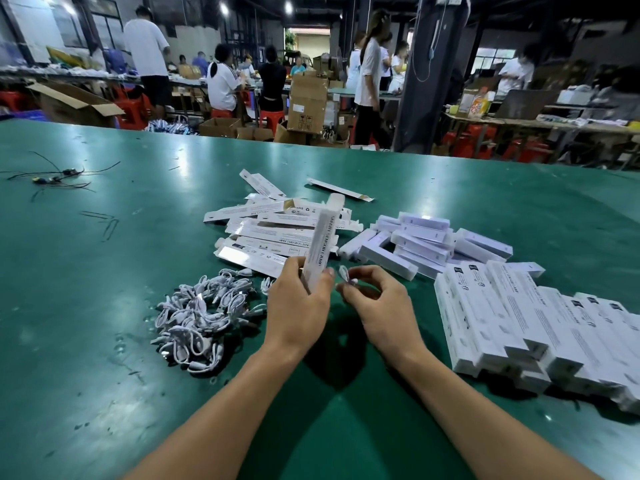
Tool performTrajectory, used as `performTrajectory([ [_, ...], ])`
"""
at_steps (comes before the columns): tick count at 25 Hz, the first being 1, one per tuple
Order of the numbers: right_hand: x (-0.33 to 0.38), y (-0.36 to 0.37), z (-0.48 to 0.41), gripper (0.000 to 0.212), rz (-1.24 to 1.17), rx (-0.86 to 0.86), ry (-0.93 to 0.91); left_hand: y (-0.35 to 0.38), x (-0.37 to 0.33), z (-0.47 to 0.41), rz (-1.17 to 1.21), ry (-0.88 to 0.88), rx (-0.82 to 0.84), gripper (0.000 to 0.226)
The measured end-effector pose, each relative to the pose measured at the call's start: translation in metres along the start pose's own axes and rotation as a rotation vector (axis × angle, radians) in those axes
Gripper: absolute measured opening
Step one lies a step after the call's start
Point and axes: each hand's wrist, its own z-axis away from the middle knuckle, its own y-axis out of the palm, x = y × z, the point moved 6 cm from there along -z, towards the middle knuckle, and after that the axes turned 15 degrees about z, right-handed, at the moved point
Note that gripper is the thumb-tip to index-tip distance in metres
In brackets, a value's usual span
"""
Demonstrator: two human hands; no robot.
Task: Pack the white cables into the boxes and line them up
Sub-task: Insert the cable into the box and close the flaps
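My left hand [298, 306] grips a long white box [322, 237] by its near end, the box pointing up and away over the table. Just to its right, my right hand [375, 303] pinches a small coiled white cable [346, 276] between thumb and fingers, close to the box's near end. A heap of coiled white cables [204, 313] lies to the left of my hands. Flat unfolded boxes [266, 230] are piled behind my hands. A row of packed boxes [519, 317] is lined up at the right.
A pile of white inner trays [422, 240] lies behind the packed row on the green table [104, 341]. Loose black wires [55, 178] sit at the far left. Beyond the table's far edge, people work among cardboard cartons and red stools.
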Motion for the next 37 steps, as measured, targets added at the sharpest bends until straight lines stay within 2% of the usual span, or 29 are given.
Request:
performTrajectory([
  [6,-0.007,-0.015,0.005,0.020,-0.139,-0.067,0.001,0.007,0.008,0.000,0.310,-0.198,0.076,0.030],
  [10,-0.006,-0.015,0.008,0.020,-0.213,-0.068,0.025,0.015,0.009,0.006,0.347,-0.294,0.159,0.036],
  [13,-0.001,-0.014,0.011,0.033,-0.253,-0.039,-0.026,0.017,0.009,0.009,0.370,-0.346,0.162,0.038],
  [16,0.000,-0.014,0.013,0.050,-0.263,-0.029,-0.063,0.019,0.007,0.010,0.525,-0.421,0.172,0.038],
  [20,0.005,-0.011,0.017,0.059,-0.173,0.002,-0.113,0.021,0.004,0.011,0.662,-0.486,0.180,0.039],
  [24,0.012,-0.013,0.020,0.057,-0.004,-0.060,-0.098,0.019,0.000,0.010,0.522,-0.369,0.184,0.042],
  [27,0.013,-0.019,0.021,0.036,0.167,-0.117,-0.071,0.018,0.000,0.009,0.418,-0.274,0.189,0.043],
  [30,0.013,-0.022,0.022,0.021,0.217,-0.149,-0.077,0.014,-0.001,0.006,0.215,-0.142,0.171,0.043],
  [34,0.010,-0.042,0.015,0.020,0.074,-0.287,-0.054,0.007,-0.015,0.007,-0.066,0.184,0.122,0.048],
  [37,0.007,-0.068,0.011,0.017,-0.198,-0.488,-0.045,0.009,-0.013,0.006,-0.196,0.223,0.191,0.053],
])
